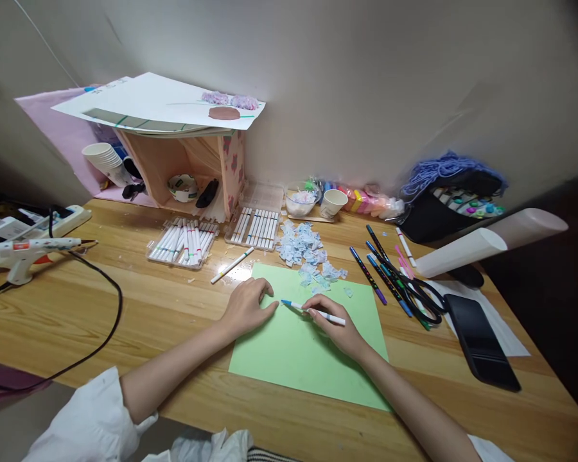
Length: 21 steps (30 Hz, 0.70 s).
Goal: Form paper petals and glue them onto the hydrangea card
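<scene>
Head view: right hand point(336, 331) pinches blue marker point(296, 306) on green paper point(289, 366), left hand point(245, 309) flat beside tip

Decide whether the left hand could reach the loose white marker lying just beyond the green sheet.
Probably yes: the left hand rests open on the green sheet, and only bare desk lies between it and the loose white marker.

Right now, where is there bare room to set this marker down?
Bare wood lies between the black cable and the left hand, and between green sheet and phone in front. The sheet's near half is free. Crowded: paper scraps, marker trays behind; pens, scissors right.
</scene>
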{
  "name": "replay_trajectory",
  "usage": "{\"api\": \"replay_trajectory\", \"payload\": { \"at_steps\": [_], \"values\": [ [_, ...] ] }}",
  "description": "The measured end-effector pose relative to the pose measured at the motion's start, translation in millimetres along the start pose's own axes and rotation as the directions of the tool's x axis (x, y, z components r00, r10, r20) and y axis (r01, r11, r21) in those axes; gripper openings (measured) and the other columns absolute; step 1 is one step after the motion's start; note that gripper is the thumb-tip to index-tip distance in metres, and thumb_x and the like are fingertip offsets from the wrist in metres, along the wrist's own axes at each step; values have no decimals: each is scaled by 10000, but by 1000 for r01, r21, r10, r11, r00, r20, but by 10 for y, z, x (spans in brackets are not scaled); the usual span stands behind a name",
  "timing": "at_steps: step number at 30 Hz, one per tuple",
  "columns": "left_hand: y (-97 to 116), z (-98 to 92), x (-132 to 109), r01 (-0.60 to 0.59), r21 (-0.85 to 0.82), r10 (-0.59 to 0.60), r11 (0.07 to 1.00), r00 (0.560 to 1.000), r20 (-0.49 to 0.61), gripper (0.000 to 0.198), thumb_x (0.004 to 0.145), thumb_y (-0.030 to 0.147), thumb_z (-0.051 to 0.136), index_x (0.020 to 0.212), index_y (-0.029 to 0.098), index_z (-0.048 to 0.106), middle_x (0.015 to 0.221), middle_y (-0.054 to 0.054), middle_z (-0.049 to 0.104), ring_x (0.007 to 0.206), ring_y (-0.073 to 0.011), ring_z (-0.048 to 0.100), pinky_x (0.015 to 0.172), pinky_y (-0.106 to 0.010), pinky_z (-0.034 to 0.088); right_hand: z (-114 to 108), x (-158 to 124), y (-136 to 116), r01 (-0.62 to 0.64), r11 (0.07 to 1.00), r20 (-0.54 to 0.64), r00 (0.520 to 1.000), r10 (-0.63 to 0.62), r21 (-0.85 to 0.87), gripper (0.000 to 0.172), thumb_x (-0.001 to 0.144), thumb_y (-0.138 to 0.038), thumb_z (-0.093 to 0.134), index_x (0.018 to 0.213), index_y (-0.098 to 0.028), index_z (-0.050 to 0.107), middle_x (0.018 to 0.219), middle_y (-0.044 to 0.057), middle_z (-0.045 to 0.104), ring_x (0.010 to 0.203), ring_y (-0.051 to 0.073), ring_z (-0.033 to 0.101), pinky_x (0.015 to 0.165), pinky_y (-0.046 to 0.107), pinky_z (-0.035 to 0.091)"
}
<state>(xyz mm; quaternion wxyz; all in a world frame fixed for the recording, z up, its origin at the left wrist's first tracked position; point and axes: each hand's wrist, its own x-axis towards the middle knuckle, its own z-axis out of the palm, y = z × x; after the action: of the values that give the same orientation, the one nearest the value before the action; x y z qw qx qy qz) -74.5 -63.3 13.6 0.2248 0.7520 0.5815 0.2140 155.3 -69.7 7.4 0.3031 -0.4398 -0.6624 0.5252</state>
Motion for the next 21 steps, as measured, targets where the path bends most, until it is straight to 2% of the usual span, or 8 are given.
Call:
{"api": "replay_trajectory", "payload": {
  "at_steps": [3, 8, 12, 16, 21],
  "values": [
    [18, -5, -14, 11, -4, -11, 1000, 1000, -7, 139, 755, 308, 600, 820, 198, 545, 705, 9, 536, 710, -168, 506, 622, -276, 336, 0, -5, -6, 11, 999, 7, 1000, -11, -30, 184, 886, -334, 510, 905, -189, 622, 812, 31, 603, 747, 156, 542, 668, 258, 396],
    [48, 9, -3, 49, -22, -49, 999, 999, -16, 134, 811, 332, 528, 802, 201, 550, 684, 7, 535, 699, -165, 514, 629, -276, 346, 10, 1, 0, 14, 1000, -46, 999, -15, -21, 197, 883, -346, 506, 909, -187, 619, 830, 45, 624, 766, 170, 569, 683, 272, 422],
    [71, 59, 38, 103, 14, -102, 995, 993, -67, 173, 815, 373, 543, 808, 201, 551, 680, 8, 549, 689, -165, 527, 598, -272, 326, 8, -2, 3, 3, 999, 1, 1000, -3, -43, 181, 885, -322, 497, 918, -187, 612, 809, 45, 649, 758, 173, 587, 674, 273, 426],
    [90, 93, 61, 141, 51, -136, 989, 987, -85, 171, 799, 375, 565, 811, 205, 548, 676, 10, 549, 682, -166, 536, 598, -270, 324, -16, -12, 5, 42, 997, 49, 998, -39, -71, 152, 876, -281, 507, 917, -191, 622, 802, 44, 664, 754, 172, 594, 695, 280, 432],
    [103, 101, 74, 182, 64, -176, 981, 980, -91, 181, 788, 382, 578, 815, 206, 543, 676, 14, 550, 671, -163, 537, 585, -267, 322, -30, -15, 0, 43, 996, 15, 999, -42, -80, 158, 873, -289, 508, 915, -191, 625, 820, 45, 667, 774, 178, 608, 715, 280, 439]
  ]
}}
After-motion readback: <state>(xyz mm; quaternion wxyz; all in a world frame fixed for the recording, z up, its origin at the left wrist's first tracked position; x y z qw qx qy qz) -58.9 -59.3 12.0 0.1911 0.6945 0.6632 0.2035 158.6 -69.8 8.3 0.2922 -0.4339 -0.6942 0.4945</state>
